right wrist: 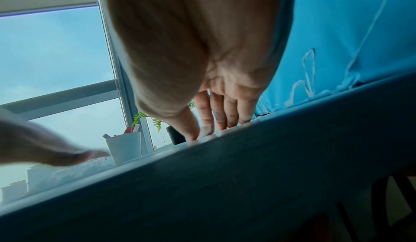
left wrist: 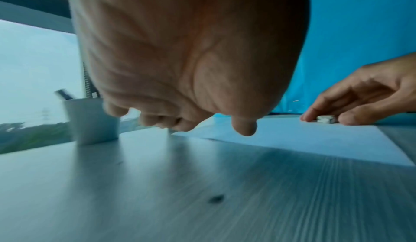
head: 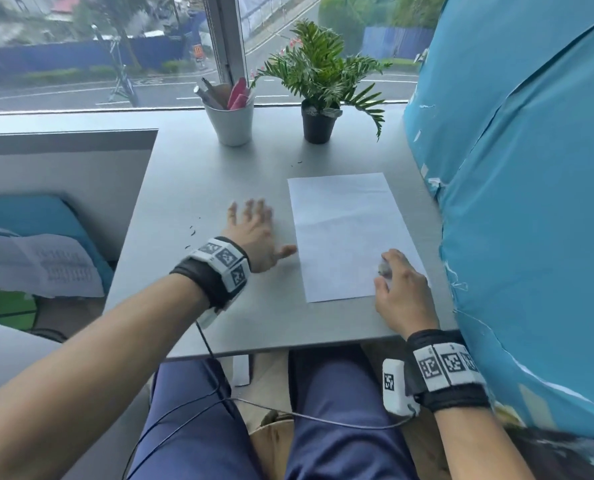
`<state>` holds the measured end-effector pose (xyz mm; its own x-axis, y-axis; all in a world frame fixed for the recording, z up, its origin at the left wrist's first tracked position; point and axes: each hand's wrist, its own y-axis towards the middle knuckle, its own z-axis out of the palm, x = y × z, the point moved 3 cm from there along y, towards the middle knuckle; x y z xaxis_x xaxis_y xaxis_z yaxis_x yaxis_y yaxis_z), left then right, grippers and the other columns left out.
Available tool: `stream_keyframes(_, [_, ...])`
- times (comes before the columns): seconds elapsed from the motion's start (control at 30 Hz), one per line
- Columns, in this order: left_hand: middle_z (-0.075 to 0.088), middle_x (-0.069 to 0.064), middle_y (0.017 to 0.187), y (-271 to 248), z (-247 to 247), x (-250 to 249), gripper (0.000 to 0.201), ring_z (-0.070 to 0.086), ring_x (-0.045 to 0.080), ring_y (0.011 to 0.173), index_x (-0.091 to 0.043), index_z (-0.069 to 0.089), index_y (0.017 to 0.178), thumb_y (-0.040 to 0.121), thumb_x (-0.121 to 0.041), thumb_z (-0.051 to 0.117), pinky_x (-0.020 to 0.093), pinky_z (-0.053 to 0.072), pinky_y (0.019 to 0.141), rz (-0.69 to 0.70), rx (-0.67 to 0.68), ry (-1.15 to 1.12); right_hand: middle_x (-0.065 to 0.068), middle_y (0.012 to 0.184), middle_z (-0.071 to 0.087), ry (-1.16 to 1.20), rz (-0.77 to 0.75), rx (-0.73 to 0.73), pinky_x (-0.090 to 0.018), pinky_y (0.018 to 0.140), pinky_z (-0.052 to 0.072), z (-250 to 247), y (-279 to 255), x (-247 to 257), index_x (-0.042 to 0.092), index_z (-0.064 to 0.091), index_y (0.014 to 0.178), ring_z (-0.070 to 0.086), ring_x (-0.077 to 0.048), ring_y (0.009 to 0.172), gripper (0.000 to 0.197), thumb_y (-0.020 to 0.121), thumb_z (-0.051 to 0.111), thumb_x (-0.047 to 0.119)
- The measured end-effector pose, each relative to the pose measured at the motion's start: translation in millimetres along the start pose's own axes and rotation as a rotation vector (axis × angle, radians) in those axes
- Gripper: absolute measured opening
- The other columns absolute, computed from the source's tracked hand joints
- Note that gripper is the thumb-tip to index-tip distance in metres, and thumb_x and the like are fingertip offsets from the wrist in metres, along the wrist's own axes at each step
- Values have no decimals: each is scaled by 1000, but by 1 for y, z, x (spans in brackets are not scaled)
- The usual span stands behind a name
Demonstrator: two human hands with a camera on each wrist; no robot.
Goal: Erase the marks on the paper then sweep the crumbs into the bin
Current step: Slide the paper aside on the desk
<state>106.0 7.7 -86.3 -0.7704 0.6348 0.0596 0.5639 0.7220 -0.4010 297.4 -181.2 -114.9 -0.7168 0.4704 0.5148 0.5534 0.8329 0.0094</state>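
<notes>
A white sheet of paper (head: 344, 233) lies on the grey table (head: 219, 174), right of centre; I see no marks on it from the head view. My right hand (head: 389, 277) pinches a small grey-white eraser (head: 384, 268) against the paper's near right corner. The left wrist view shows that eraser (left wrist: 326, 119) between thumb and fingers on the paper (left wrist: 292, 137). My left hand (head: 254, 220) is open with fingers spread, just left of the paper, its thumb near the paper's edge. Dark crumbs (head: 192, 232) lie on the table left of that hand.
A white cup of pens (head: 231, 124) and a potted plant (head: 319, 123) stand at the back by the window. A few more crumbs (head: 297, 163) lie behind the paper. Blue cloth (head: 517, 202) crowds the table's right edge. A low partition (head: 66, 161) stands left.
</notes>
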Motion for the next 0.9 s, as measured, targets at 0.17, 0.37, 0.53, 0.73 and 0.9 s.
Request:
stream_keyframes(0.17, [-17, -3, 164, 20, -9, -84, 76, -16, 20, 151, -22, -5, 159, 101, -59, 28, 47, -7, 122, 493, 16, -65, -4, 148, 45, -5, 10, -5, -35, 110, 37, 2, -6, -14, 12, 46, 137, 46, -23, 134, 47, 92, 58, 21])
stream_keyframes(0.37, [-17, -3, 165, 79, -19, -74, 75, -13, 22, 152, -29, -6, 158, 100, -61, 29, 47, -4, 122, 410, 51, -76, -1, 156, 34, -106, -70, -114, -34, 122, 15, 13, -22, -23, 12, 43, 145, 27, -15, 146, 52, 96, 43, 30])
stream_keyframes(0.53, [-19, 0, 164, 95, -18, -15, 92, -14, 21, 152, -21, -10, 158, 93, -73, 29, 49, -7, 121, 147, 71, -128, 1, 157, 32, -103, -67, -144, -24, 122, 2, 17, -22, -26, 13, 40, 147, 27, -13, 146, 60, 92, 36, 38])
stream_keyframes(0.73, [-14, 4, 165, 136, -57, -13, 92, -12, 22, 152, -13, -4, 158, 95, -70, 30, 47, -4, 123, 160, -29, -144, 1, 154, 37, -68, -57, -188, -22, 122, 5, 19, -18, -23, 12, 45, 144, 25, -6, 144, 61, 92, 33, 42])
stream_keyframes(0.9, [-13, 1, 165, 181, -68, -30, 86, -10, 20, 152, -17, -7, 158, 97, -67, 27, 44, -3, 121, 263, 27, -92, 3, 155, 35, -60, -75, -202, -24, 123, 8, 21, -17, -26, 14, 42, 146, 20, -1, 146, 60, 93, 36, 41])
